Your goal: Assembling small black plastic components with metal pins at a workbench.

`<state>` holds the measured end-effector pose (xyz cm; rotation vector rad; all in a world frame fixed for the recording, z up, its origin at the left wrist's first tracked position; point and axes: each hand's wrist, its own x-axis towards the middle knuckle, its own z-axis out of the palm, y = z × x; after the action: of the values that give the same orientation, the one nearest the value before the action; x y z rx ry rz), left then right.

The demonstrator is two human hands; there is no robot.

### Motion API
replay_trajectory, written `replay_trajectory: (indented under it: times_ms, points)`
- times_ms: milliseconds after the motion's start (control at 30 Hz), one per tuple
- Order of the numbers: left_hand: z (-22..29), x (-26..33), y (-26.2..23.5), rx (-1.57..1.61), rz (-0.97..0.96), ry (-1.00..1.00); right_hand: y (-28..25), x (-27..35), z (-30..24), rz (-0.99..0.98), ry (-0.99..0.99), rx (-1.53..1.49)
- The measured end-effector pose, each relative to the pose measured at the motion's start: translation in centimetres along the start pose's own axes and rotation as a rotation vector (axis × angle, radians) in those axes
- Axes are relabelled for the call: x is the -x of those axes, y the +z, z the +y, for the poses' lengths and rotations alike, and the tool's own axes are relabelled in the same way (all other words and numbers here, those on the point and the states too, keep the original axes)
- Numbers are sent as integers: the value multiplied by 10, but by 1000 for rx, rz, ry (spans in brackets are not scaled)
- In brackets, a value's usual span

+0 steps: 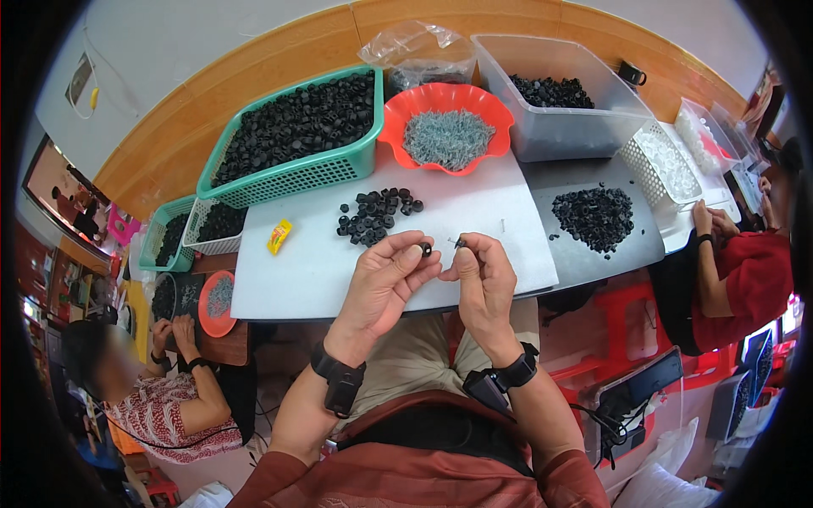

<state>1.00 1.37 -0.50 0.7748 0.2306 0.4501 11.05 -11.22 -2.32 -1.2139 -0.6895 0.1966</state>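
Note:
My left hand (385, 279) pinches a small round black cap (426, 250) with a pale hole in its face. A short gap to the right, my right hand (484, 275) closes thumb and forefinger on a tiny black part (460, 243), from which a thin metal pin sticks out. Both hands are above the front of a white foam sheet (288, 284). Beyond my left hand lies a loose heap of black caps (373, 218). A red scalloped bowl (391, 140) full of thin grey metal pins (449, 138) stands farther back. One single pin (502, 226) is on the sheet.
A green basket (288, 181) of black caps stands back left, a clear plastic bin (559, 135) back right. Small black parts (593, 218) are heaped on the dark tabletop. A yellow packet (279, 236) lies left. Co-workers sit at left (169, 406) and right (745, 288).

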Motion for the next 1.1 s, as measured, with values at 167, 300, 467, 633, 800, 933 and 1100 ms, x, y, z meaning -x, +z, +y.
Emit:
replay_trajectory:
  times_ms: [167, 300, 467, 633, 800, 933, 1100]
  points:
    - [1, 1, 3, -23, 27, -17, 0, 0, -1, -4, -6, 0]
    - [-1, 1, 2, -32, 26, -5, 0, -1, 1, -7, -1, -16]
    - [-2, 2, 1, -36, 17, -14, -1, 0, 1, -17, -1, -3]
    - [-2, 2, 0, -49, 20, -16, -1, 0, 1, -23, -4, 29]
    - [-2, 1, 1, -48, 11, -9, 0, 0, 0, -20, -7, 7]
    - [-2, 0, 3, -70, 29, -5, -2, 0, -2, -30, -16, 32]
    - [-3, 0, 4, -73, 46, -4, -3, 0, -2, -52, -10, 45]
